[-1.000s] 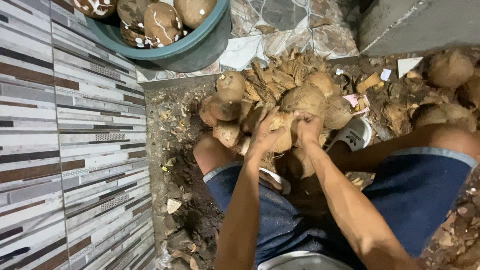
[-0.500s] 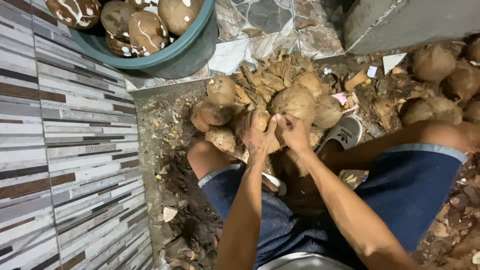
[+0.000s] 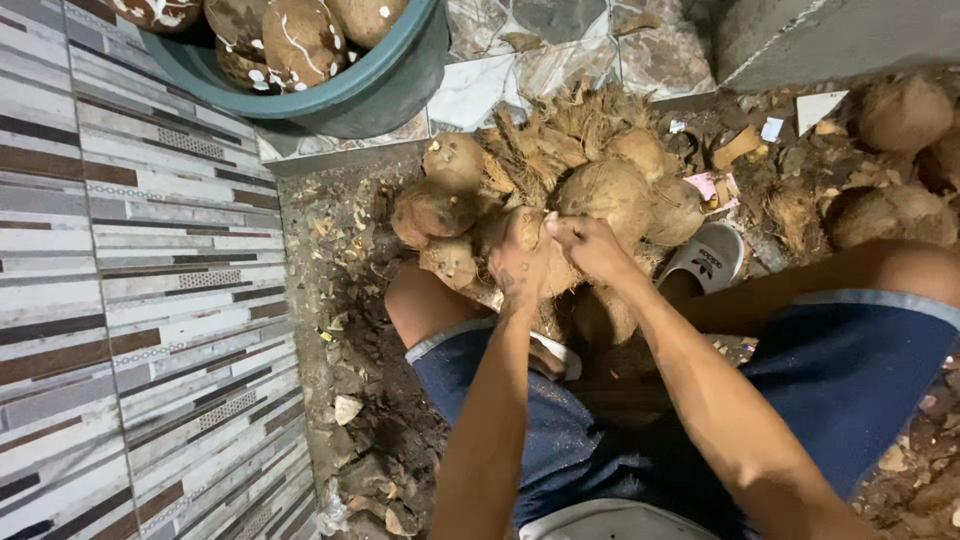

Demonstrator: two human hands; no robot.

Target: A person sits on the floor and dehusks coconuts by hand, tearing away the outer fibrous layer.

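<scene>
Since a moment ago we have leaned in, and both hands have slid slightly right on the coconut point(image 3: 535, 255) between our knees. Several husked coconuts already fill the basin point(image 3: 385, 85); a heap point(image 3: 600, 165) waits. Our left hand point(image 3: 520, 268) and right hand point(image 3: 592, 248) clamp fingers tight around the husk. Whatever they press it on stays hidden.

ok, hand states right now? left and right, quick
Left hand: closed on the coconut between the knees.
Right hand: closed, gripping the same coconut's husk at the top.
</scene>
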